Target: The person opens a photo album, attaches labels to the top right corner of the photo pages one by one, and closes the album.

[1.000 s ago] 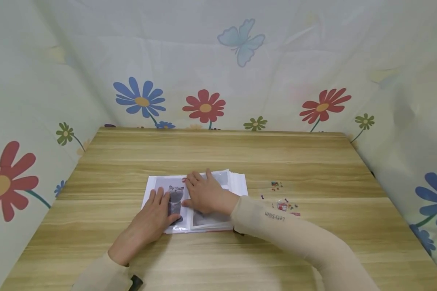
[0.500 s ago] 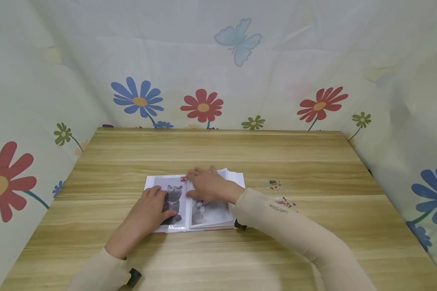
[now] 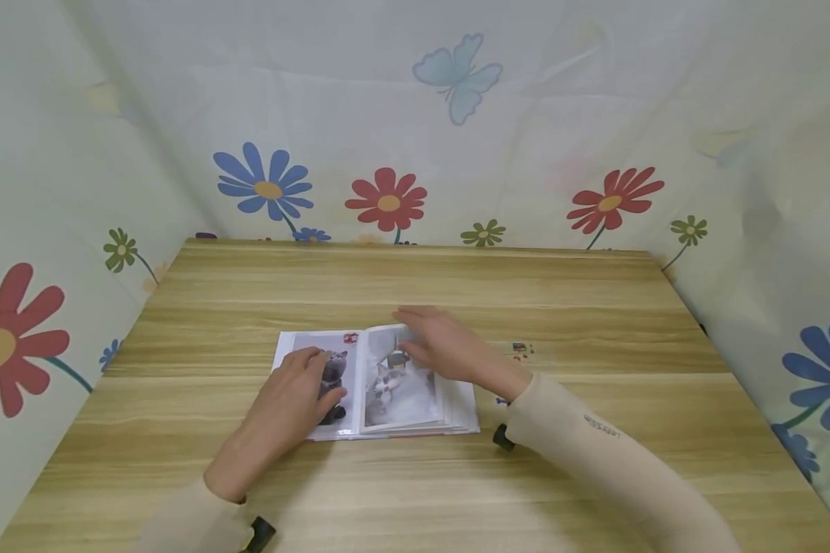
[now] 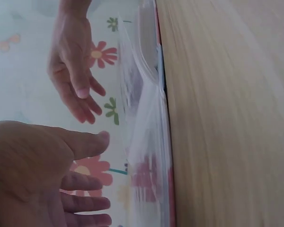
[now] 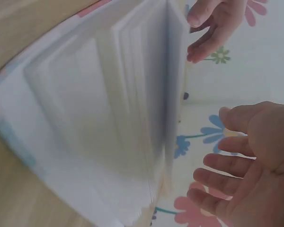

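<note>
A photo album [image 3: 356,399] lies spread on the wooden table. Its left page carries a photo of a grey kitten [image 3: 335,369] with a small red sticker [image 3: 350,338] near the top; the right page holds a pale photo of another kitten [image 3: 387,388]. Over the left page, partly covering the kitten, is my left hand [image 3: 280,399], its fingers extended in the left wrist view. My right hand [image 3: 453,346] hovers at the upper right of the right page, fingers loosely straight and holding nothing. The right wrist view shows the album's fanned pages [image 5: 128,94] beside that hand.
A clear sheet with small colourful stickers [image 3: 519,348] lies right of the album, partly behind the right arm. Small purple bits [image 3: 501,400] show by the right sleeve. A flower-printed curtain [image 3: 456,153] encloses the table's back and sides.
My right hand has lifted from the middle of the album and moved right, uncovering the red sticker and more of the right photo. The left hand stays over the left page.
</note>
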The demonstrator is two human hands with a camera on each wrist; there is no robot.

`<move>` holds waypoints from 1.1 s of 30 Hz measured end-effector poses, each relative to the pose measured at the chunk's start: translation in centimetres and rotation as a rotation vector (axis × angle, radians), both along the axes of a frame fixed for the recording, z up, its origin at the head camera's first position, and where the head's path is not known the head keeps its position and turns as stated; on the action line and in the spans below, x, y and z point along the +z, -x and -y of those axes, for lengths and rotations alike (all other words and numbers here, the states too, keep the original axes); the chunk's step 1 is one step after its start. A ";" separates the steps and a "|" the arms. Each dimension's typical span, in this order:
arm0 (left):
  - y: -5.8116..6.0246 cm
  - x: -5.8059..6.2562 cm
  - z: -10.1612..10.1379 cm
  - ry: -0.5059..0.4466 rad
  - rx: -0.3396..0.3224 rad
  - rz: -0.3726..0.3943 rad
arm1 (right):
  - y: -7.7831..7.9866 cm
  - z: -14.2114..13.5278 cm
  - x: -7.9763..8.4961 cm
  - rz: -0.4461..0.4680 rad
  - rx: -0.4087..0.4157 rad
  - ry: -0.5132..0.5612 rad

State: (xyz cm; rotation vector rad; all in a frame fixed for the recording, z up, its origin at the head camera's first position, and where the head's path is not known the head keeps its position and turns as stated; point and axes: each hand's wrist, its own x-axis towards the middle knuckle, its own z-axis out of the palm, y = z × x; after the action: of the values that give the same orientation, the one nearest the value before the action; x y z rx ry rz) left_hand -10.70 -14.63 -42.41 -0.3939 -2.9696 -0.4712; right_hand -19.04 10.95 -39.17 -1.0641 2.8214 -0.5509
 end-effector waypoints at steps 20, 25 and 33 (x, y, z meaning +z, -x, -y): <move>0.6 2.2 -5.1 -0.117 -0.140 -0.176 | -2.3 -10.6 0.9 -0.009 -0.139 0.107; 0.7 2.2 -6.6 -0.120 -0.179 -0.181 | -2.8 -12.6 0.2 -0.037 -0.169 0.081; 1.1 2.1 -9.4 -0.151 -0.264 -0.188 | -4.3 -14.7 -0.6 -0.028 -0.256 -0.015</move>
State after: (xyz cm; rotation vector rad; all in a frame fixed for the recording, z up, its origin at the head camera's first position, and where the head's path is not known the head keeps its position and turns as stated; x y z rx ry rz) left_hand -11.82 -5.19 -40.30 -0.7725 -2.6907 -0.6415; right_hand -14.70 25.62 -39.76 -0.7171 3.0018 -0.5362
